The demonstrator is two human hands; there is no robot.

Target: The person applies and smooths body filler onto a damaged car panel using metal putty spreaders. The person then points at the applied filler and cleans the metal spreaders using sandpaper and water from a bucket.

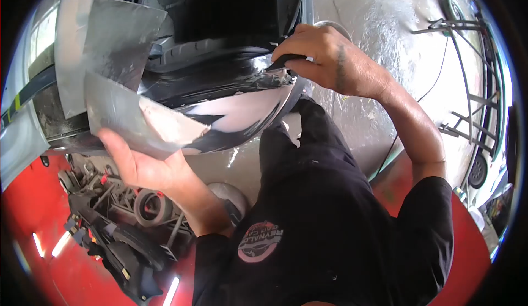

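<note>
My left hand (140,166) is closed on a thin grey metal sheet (118,113), held up from below; pale pinkish paste lies on the sheet's right part (173,124). Behind it stands another thin grey sheet (113,42); whether the two are joined is unclear. My right hand (324,58) pinches a small dark spreader (283,62) against the edge of a dark car body panel (203,94). Smooth pale filler (242,111) covers part of the panel's curved surface below that hand, with dark patches showing through.
Car parts and a tyre (152,207) lie at the lower left, by the red floor (49,278). A metal frame stand (467,86) is at the right, near another vehicle. A cable runs over the shiny grey floor (374,25).
</note>
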